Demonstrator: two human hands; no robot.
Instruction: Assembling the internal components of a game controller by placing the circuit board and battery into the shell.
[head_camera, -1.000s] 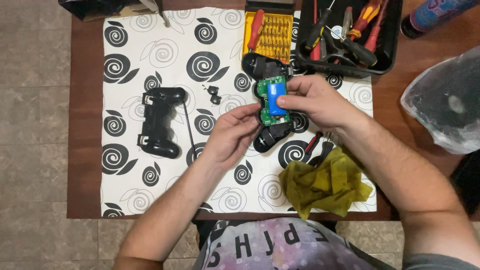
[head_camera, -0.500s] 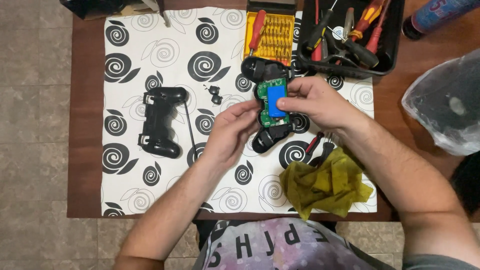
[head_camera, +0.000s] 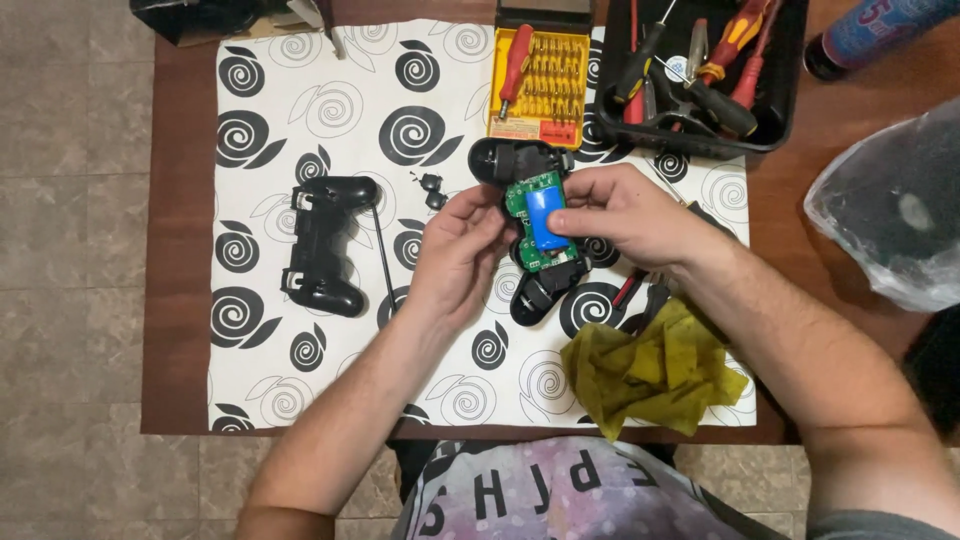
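Observation:
An opened black game controller half (head_camera: 533, 232) with a green circuit board and a blue battery (head_camera: 545, 216) on top is held over the mat. My left hand (head_camera: 457, 250) grips its left side. My right hand (head_camera: 625, 213) holds its right side, with fingertips on the blue battery. The controller's black back shell (head_camera: 322, 243) lies apart to the left on the mat. Two small black parts (head_camera: 433, 190) rest between the shell and my hands.
A white mat with black spirals (head_camera: 330, 120) covers the brown table (head_camera: 175, 150). A yellow bit set with a red screwdriver (head_camera: 538, 72) and a black tool tray (head_camera: 700, 70) sit at the back. A yellow cloth (head_camera: 650, 370) lies front right, a plastic bag (head_camera: 895, 210) at the right.

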